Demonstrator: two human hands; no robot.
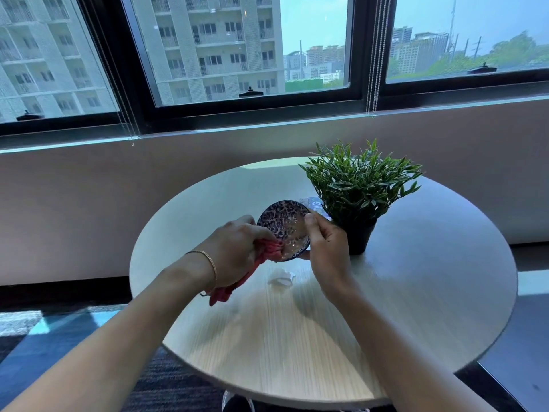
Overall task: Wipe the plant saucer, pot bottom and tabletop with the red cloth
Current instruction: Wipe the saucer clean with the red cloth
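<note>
Tilting the patterned saucer (282, 224) up off the tabletop (416, 292), the right hand (328, 248) pinches its rim so that the inner face turns toward the left hand (234, 251). That hand grips the bunched red cloth (269, 248) against the saucer's lower edge. Lifted like this, both faces are reachable. The plant pot (361, 237) stands on the table just beside the right hand. A printed card (316, 203) behind the saucer shows 2 or 3 letters, too blurred to read.

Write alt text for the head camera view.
The left hand presses a red cloth into a leopard-print saucer that the right hand holds tilted above a round table. A potted plant stands on the table to its right.
</note>
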